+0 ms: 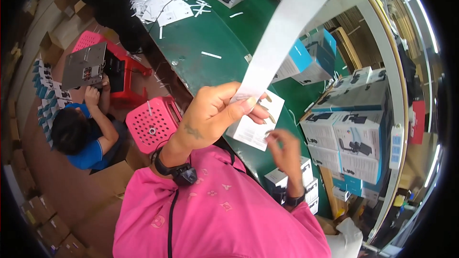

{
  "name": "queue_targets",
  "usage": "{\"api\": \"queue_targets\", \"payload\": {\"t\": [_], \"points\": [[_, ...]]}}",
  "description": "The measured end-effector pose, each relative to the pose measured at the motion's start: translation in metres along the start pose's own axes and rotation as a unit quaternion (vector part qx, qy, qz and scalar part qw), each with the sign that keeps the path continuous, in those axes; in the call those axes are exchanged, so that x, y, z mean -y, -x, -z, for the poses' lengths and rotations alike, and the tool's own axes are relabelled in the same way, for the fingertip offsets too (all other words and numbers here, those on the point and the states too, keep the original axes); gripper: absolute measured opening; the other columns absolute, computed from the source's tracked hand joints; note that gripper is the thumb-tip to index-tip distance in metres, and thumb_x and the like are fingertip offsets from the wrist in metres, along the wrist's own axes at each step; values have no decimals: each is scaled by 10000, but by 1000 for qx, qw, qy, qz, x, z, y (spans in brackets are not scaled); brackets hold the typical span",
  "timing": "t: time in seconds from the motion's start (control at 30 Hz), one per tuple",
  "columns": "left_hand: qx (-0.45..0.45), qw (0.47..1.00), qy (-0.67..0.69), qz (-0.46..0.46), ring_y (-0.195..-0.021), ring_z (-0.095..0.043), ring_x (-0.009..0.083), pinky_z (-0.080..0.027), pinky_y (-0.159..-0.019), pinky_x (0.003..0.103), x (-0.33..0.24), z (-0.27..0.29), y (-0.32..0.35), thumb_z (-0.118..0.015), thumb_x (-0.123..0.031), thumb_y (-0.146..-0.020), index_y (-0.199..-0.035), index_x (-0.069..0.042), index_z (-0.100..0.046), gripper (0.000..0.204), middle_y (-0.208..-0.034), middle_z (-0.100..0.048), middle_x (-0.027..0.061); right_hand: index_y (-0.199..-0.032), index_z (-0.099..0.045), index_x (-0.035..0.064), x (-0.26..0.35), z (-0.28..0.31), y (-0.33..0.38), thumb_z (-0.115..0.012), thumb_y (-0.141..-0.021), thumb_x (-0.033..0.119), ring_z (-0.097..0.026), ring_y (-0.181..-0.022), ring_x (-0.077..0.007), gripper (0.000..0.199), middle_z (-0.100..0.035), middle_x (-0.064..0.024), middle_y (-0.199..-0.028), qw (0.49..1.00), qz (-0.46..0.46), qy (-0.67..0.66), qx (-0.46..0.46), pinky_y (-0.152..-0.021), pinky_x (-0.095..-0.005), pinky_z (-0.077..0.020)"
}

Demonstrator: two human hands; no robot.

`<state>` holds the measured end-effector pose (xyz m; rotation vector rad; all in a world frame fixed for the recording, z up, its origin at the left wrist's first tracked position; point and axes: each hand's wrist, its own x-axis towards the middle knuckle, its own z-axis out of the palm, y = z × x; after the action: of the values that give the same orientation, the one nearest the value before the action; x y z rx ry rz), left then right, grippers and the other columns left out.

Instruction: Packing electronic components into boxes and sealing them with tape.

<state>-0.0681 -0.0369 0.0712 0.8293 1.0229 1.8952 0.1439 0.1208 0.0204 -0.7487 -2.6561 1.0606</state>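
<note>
My left hand (210,112) pinches a long white paper strip (282,28) between thumb and fingers. The strip rises from the grip and bends over toward the upper right. Behind those fingers lies a white printed piece of packaging (253,131); whether it is a box or a flat sheet I cannot tell. Close to its right edge is my right hand (287,150), with bent fingers slightly blurred by motion. Whether that hand grips anything does not show.
On the green table (205,38) lie a heap of white paper strips (165,7) and several cartons. Stacked printed boxes (356,138) stand at right. A pink stool (153,124) is at left, near a person in blue (81,136) handling a grey panel. Another person stands at the far left.
</note>
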Motion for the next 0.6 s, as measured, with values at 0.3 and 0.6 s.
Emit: {"api": "queue_targets", "payload": {"t": [0.3, 0.6], "points": [[105, 987, 111, 45, -911, -680, 249, -550, -817, 330, -15, -14, 18, -421, -178, -1030, -1246, 137, -499, 391, -974, -679, 220, -1311, -453, -21, 136, 41, -46, -777, -734, 63, -624, -926, -243, 667, -635, -163, -1095, 920, 295, -43, -255, -761, -339, -490], [183, 977, 82, 69, -911, -676, 245, -537, -850, 334, -27, -9, 30, -406, -159, -1024, -1241, 162, -482, 395, -973, -679, 225, -1466, -234, -58, 164, 36, -64, -584, -875, 20, -652, -742, -141, 692, -703, -124, -866, 889, 176, -410, -97, -687, -240, -498]]}}
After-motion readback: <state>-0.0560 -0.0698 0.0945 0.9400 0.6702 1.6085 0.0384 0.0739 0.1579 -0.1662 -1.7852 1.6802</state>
